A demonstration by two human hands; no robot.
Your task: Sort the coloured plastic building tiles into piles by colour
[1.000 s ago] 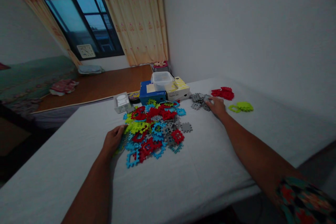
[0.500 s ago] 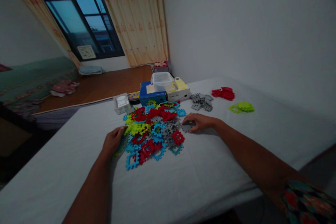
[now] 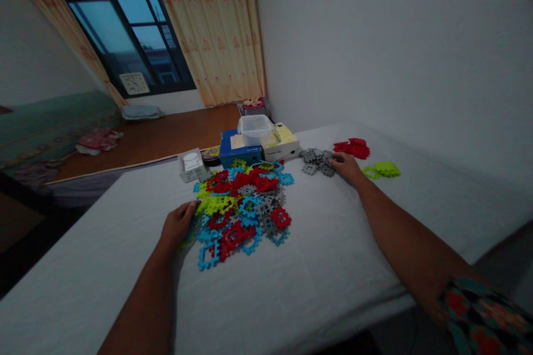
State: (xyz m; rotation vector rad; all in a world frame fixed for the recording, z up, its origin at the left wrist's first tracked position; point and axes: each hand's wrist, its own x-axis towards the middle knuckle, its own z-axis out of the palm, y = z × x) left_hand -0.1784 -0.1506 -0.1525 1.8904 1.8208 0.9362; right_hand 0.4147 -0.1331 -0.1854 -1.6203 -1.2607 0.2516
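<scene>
Can see right hand (image 3: 345, 168) touching gray bits (image 3: 317, 161) and left hand (image 3: 179, 224) at mixed pile (image 3: 245, 213), but can't tell if gripping; likely light, stiff, best pinched by edges.

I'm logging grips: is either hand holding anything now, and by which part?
It cannot be told: the right hand touches the grey pile at its right edge, the left hand the mixed-colour pile at its left edge.

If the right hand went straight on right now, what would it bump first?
Most likely the gray pile, since the right hand is at its edge. Depth is hard to judge, but the yellow-and-white box seems next in line.
</scene>
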